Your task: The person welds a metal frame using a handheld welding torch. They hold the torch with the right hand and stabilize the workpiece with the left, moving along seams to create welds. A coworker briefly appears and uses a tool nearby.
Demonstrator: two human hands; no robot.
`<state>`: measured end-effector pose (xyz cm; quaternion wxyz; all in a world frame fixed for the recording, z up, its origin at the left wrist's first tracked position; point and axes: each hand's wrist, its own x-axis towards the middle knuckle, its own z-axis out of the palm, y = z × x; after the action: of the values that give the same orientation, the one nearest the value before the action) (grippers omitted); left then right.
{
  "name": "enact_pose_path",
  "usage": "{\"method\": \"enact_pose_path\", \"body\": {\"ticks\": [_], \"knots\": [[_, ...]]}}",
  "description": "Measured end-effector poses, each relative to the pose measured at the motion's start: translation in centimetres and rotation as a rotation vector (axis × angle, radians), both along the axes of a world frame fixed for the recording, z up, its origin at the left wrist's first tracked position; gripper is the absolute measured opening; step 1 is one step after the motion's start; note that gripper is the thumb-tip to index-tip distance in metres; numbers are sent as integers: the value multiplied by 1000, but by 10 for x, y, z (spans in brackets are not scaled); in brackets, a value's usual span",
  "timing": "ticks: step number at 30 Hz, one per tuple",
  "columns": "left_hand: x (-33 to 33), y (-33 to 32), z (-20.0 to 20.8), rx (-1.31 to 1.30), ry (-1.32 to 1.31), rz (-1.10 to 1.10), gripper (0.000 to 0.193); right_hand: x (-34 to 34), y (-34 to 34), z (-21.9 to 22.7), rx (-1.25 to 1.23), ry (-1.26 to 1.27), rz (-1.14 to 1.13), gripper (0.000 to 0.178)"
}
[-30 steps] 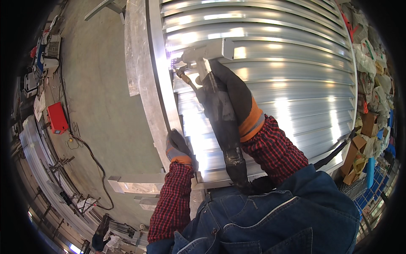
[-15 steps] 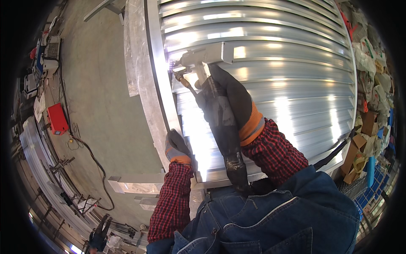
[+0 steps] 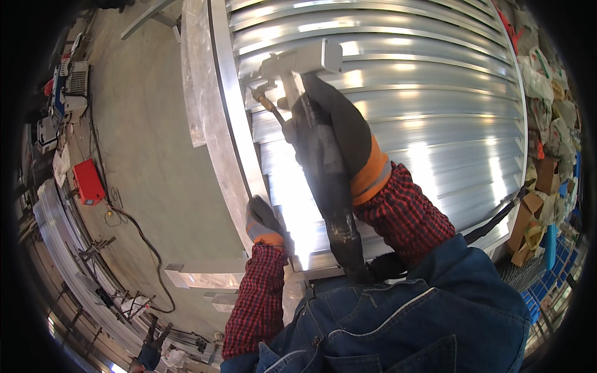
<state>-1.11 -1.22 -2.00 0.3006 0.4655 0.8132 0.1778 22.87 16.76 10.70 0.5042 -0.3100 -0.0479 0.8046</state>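
My right hand (image 3: 336, 130), in a black glove with an orange cuff, is wrapped round the grip of a handheld welding gun (image 3: 305, 60). A black-sleeved cable (image 3: 339, 217) runs from the gun back toward my body. The gun's thin brass-coloured side nozzle (image 3: 264, 99) points at the inner edge of a long metal frame rail (image 3: 239, 124). No glow shows at the tip. Further down the same rail, my gloved left hand (image 3: 264, 221) is closed over its edge near the corner. Beside the rail lie the shiny slats of a large louvred metal panel (image 3: 410, 112).
A red box (image 3: 89, 182) with a dark cable stands on the floor at left, near stacked long metal profiles (image 3: 62, 248). Plastic bags (image 3: 540, 78) and a cardboard box (image 3: 527, 221) crowd the right side. Metal bars (image 3: 205, 278) jut out left of the panel's near corner.
The bright purple-white glow at the gun's tip has gone out. My right hand has moved the gun slightly farther away along the rail. My left hand stays on the rail.
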Motion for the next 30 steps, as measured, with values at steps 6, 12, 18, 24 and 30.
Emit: {"method": "enact_pose_path", "body": {"ticks": [6,12,18,24,30], "knots": [[-8,-4,-12,86,105,-146,48,-1,44,-5,106,-85,-61,40],[-2,-1,0,-84,10,4,51,-3,66,-13,0,-148,-7,40],[-4,0,-3,-69,-47,34,46,-1,72,-26,49,-106,77,51],[-12,-5,-14,-46,35,-72,46,-5,77,-33,10,-57,15,36],[-11,-5,-9,-61,14,-74,46,-4,79,-39,15,-76,39,38]]}}
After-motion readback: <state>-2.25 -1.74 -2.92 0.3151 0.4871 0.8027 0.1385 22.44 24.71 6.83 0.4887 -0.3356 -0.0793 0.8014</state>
